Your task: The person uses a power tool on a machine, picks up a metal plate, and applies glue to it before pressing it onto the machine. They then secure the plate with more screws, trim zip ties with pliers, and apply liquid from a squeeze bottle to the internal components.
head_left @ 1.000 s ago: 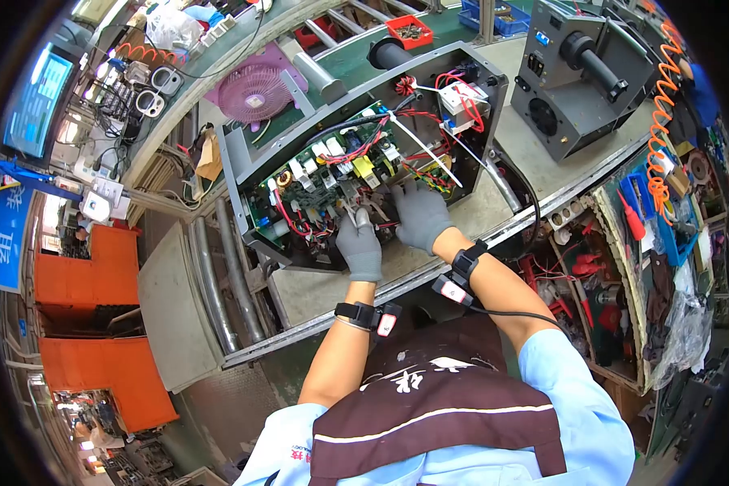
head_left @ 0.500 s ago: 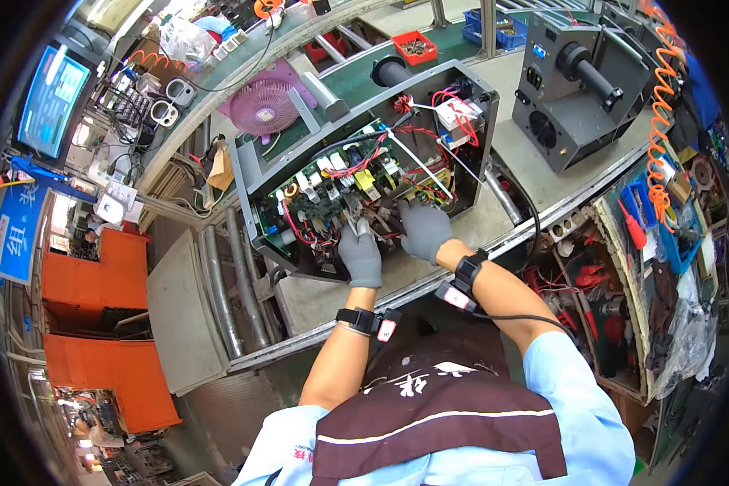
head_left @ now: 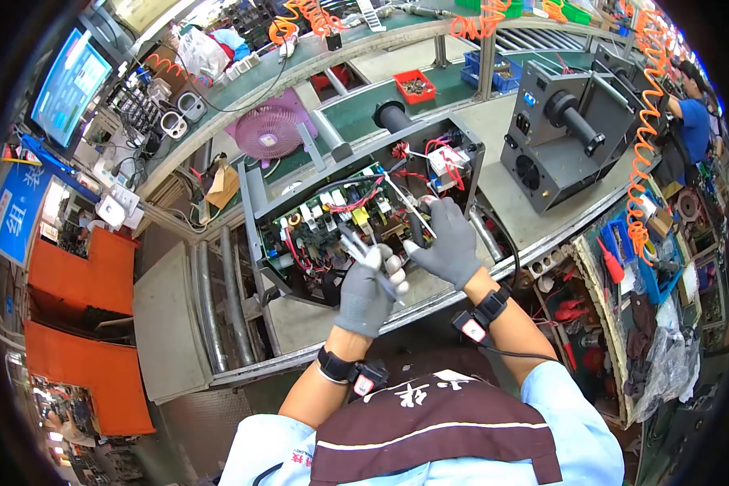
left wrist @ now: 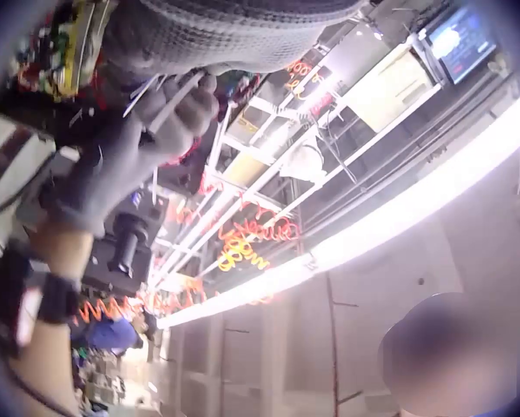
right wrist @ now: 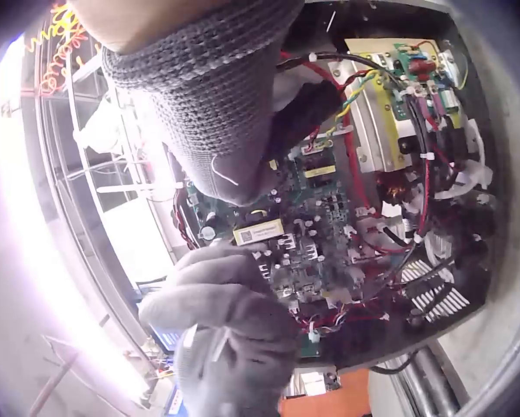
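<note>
Both hands wear grey gloves at the near side of an opened dark metal machine housing (head_left: 262, 271). Inside it show a green circuit board (right wrist: 308, 252), wires and yellow-labelled parts. My left hand (head_left: 364, 296) is lifted over the housing's near edge, fingers curled round thin pale strips (head_left: 354, 245) like cable ties; a pale end also pokes out of the left hand (right wrist: 229, 330) in the right wrist view. My right hand (head_left: 452, 249) reaches over the housing's right half, thumb and fingers spread beside a long white strip (head_left: 407, 202) slanting across the wires.
A second dark machine (head_left: 555, 142) with a black spool holder stands at the right. Behind the housing are a purple fan (head_left: 267, 134) and a red bin (head_left: 414, 87) of small parts. Steel rollers (head_left: 211, 300) lie to the left. Coiled orange hoses (head_left: 641, 186) hang at the right.
The left hand has drawn back out of the housing toward the body, with pale strips now showing in its grip. The right hand has shifted right, thumb now spread away. The head view has tilted up.
</note>
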Demonstrator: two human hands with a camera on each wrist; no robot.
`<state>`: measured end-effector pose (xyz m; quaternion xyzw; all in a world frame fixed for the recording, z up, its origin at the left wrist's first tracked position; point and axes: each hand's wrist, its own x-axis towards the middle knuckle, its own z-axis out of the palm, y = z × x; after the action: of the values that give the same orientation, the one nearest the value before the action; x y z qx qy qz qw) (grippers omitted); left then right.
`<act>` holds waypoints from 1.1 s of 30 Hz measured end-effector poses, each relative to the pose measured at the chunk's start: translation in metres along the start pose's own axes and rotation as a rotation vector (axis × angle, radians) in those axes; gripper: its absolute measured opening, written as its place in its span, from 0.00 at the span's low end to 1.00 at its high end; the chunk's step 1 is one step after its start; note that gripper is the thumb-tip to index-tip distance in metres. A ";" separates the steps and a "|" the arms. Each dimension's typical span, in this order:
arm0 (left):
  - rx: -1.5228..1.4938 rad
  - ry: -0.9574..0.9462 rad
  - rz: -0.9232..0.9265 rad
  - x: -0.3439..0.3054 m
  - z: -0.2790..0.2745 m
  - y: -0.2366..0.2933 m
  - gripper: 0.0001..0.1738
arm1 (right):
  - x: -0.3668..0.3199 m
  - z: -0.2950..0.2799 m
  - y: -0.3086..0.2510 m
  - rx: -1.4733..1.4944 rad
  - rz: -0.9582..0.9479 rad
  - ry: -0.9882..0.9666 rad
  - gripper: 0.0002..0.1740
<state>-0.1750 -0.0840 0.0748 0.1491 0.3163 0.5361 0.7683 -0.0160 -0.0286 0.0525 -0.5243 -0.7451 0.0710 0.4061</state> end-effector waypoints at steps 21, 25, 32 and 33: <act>0.195 0.129 0.109 0.047 0.063 0.001 0.15 | 0.013 0.033 0.000 0.114 -0.049 0.178 0.23; 0.200 -0.002 0.125 0.042 0.063 0.002 0.14 | 0.005 0.033 0.004 0.285 0.006 0.122 0.22; 0.458 0.173 0.257 0.034 0.039 -0.018 0.13 | -0.044 0.015 0.040 0.206 0.062 0.001 0.34; 0.398 0.205 0.179 0.037 0.039 -0.022 0.13 | -0.047 0.013 0.043 0.099 0.159 -0.036 0.35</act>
<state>-0.1260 -0.0545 0.0797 0.2700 0.4773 0.5416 0.6371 0.0116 -0.0451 -0.0037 -0.5599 -0.7038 0.1493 0.4111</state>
